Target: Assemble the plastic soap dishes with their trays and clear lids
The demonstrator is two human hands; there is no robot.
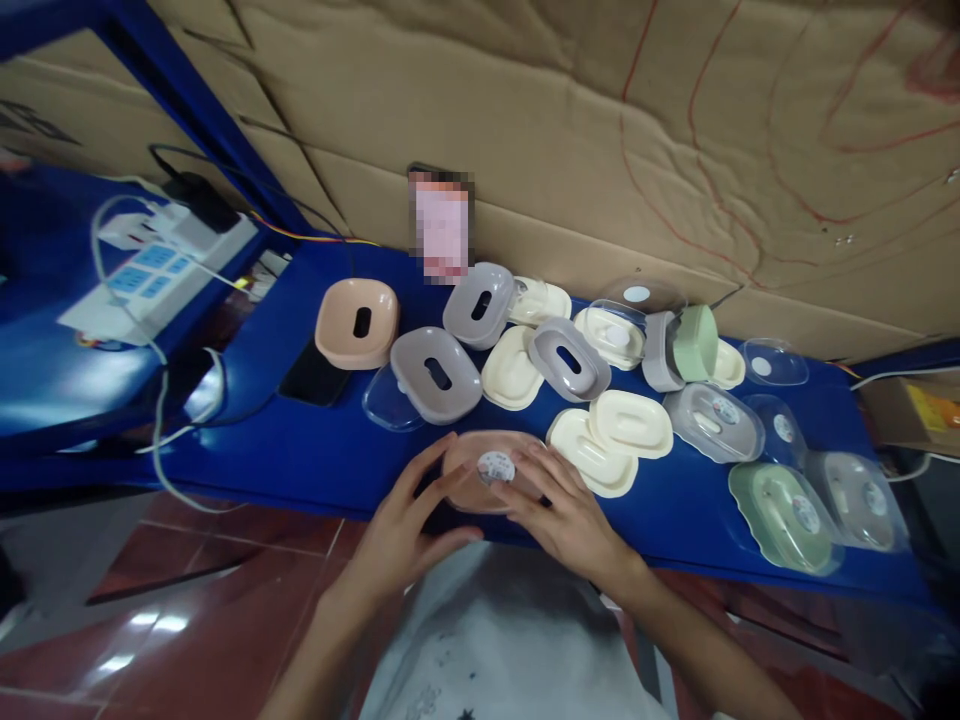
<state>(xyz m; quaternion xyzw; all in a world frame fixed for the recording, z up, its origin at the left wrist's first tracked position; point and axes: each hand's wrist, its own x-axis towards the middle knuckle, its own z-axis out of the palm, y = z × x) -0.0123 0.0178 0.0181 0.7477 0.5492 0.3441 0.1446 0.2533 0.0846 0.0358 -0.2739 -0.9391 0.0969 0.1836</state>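
Observation:
A pinkish-brown oval box [459, 484] with a clear lid and a round white label [496, 468] lies at the front edge of the blue table. My left hand [412, 515] rests at its left side, fingers spread, with the fingertips on the lid. On the right side of the same box, my right hand [559, 500] has its fingers spread over the lid near the label. Neither hand has its fingers wrapped round the box. Cream oval pieces [631, 424] lie just right of my right hand. Behind the box is a grey dish [435, 375] with a slot.
A peach dish [357, 322] and a dark phone [313, 378] lie at the left. A propped phone [442, 225] leans on the cardboard wall. Green lidded box [784, 515] and grey lidded boxes [715, 422] stand right. A power strip [154, 280] with cables is far left.

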